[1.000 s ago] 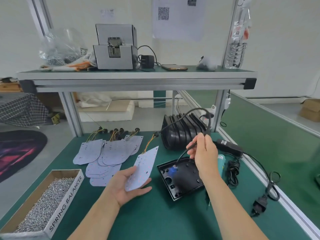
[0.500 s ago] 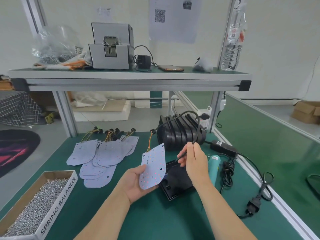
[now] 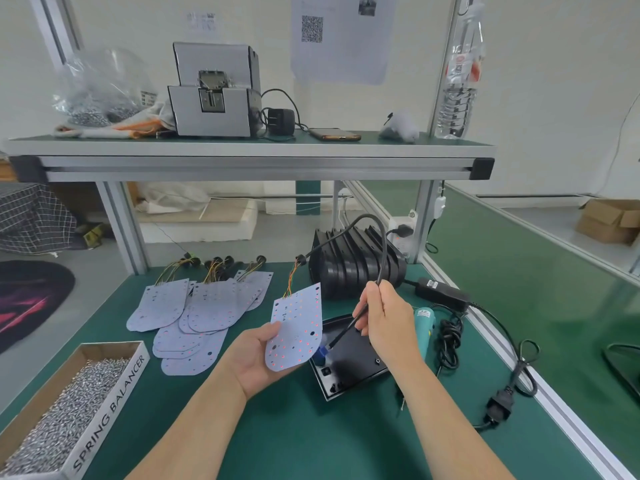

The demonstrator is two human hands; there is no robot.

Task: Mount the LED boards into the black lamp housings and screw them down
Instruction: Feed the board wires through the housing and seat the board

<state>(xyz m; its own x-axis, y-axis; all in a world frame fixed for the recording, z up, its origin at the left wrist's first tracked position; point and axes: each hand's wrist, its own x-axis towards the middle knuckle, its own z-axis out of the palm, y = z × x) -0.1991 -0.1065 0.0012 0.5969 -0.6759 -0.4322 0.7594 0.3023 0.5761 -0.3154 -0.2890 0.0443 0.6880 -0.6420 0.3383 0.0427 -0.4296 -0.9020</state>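
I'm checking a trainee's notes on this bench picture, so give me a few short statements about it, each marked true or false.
1. The left hand holds an LED board. True.
2. The right hand grips a screwdriver. False: it pinches a black cable.
3. The held board is screwed into the open housing. False: it is held up in the hand, not seated in that housing.
4. The box of screws sits on the person's left. True.
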